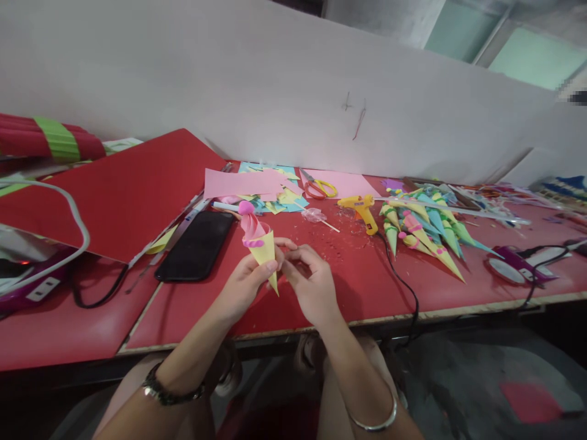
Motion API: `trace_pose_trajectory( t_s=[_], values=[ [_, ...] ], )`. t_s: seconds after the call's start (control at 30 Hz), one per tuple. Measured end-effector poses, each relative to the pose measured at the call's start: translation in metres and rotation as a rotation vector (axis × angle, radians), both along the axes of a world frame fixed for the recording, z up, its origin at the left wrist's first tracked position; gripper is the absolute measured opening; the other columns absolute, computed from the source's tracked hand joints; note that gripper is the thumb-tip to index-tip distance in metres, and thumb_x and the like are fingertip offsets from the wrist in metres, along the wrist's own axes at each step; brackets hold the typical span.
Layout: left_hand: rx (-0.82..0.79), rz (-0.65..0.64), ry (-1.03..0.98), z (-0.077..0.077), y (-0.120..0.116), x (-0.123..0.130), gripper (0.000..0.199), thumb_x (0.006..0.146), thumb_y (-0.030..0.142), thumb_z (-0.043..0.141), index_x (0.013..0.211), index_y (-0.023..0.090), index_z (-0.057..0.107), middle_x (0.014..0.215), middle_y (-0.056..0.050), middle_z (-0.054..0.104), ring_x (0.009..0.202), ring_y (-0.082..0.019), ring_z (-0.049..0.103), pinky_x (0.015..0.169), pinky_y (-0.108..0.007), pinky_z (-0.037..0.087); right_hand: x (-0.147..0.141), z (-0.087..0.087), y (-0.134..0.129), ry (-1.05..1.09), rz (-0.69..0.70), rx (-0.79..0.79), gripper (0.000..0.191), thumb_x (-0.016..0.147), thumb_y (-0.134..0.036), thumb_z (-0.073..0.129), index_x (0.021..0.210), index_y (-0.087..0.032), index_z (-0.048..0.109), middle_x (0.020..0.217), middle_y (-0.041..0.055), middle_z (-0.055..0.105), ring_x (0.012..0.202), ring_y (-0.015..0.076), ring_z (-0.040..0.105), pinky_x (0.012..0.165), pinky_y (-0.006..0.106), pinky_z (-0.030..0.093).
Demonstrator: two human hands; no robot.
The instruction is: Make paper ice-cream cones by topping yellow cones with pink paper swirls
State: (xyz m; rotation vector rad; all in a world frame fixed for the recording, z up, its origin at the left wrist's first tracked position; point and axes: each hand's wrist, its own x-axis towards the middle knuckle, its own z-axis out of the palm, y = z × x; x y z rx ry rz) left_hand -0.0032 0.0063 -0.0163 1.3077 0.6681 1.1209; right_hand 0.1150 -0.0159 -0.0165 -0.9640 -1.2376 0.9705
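Note:
A yellow paper cone (263,250) with a pink swirled top and a bright pink ball points downward over the red table. My left hand (247,282) is closed round the cone, its thumb across the front. Just to the right, my right hand (312,282) has its fingers curled, fingertips pinched together beside the cone; whatever is between them is too small to make out. A black phone (197,246) lies left of my hands. Right of them stands a yellow glue gun (360,212) on the table.
Several finished paper cones (426,223) are piled at the right. Scissors (320,186), pink paper (247,183) and a wrapped lollipop (315,215) lie behind my hands. The glue gun's black cord (398,275) runs over the table's front edge (440,315). Red board (137,189) leans at the left.

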Motion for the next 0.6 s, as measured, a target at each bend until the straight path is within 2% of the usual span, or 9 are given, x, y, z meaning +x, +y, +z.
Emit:
trace_pose_trajectory(
  t_s=[0.13,0.27,0.37,0.6],
  values=[
    [0.005,-0.03,-0.062,-0.0024,0.0005,-0.0002,0.023,0.071,0.036,0.059,0.061,0.016,0.05,0.068,0.002,0.046,0.056,-0.009,0.038,0.055,-0.022,0.036,0.0006,-0.0035,0.0034,0.267,-0.065,-0.108,0.009,0.072,-0.027,0.059,0.072,-0.019,0.062,0.066,-0.002,0.06,0.064,0.0109,0.055,0.062,0.023,0.045],
    [-0.01,-0.017,-0.077,-0.0035,0.0004,0.0009,0.02,0.072,0.036,0.058,0.072,0.016,0.056,0.065,0.003,0.042,0.052,-0.007,0.035,0.048,-0.02,0.031,0.0039,-0.0061,0.0059,0.422,-0.137,-0.138,0.011,0.072,-0.028,0.061,0.074,-0.018,0.066,0.068,-0.0012,0.063,0.063,0.0098,0.054,0.063,0.022,0.045],
    [-0.033,0.012,-0.071,-0.0037,0.0003,0.0022,0.023,0.071,0.036,0.058,0.081,0.016,0.058,0.066,0.003,0.042,0.053,-0.007,0.035,0.048,-0.02,0.031,0.0054,-0.0058,0.006,0.49,-0.096,-0.152,0.013,0.072,-0.028,0.06,0.078,-0.019,0.068,0.068,-0.0006,0.065,0.063,0.0099,0.055,0.062,0.023,0.045],
    [-0.064,0.054,-0.028,-0.0052,0.0013,0.0017,0.022,0.07,0.036,0.059,0.075,0.015,0.057,0.07,0.001,0.044,0.057,-0.009,0.038,0.048,-0.021,0.033,0.0057,-0.0017,0.004,0.544,-0.014,-0.159,0.007,0.069,-0.024,0.065,0.072,-0.019,0.068,0.067,-0.0024,0.066,0.06,0.007,0.056,0.062,0.019,0.045]
  ],
)
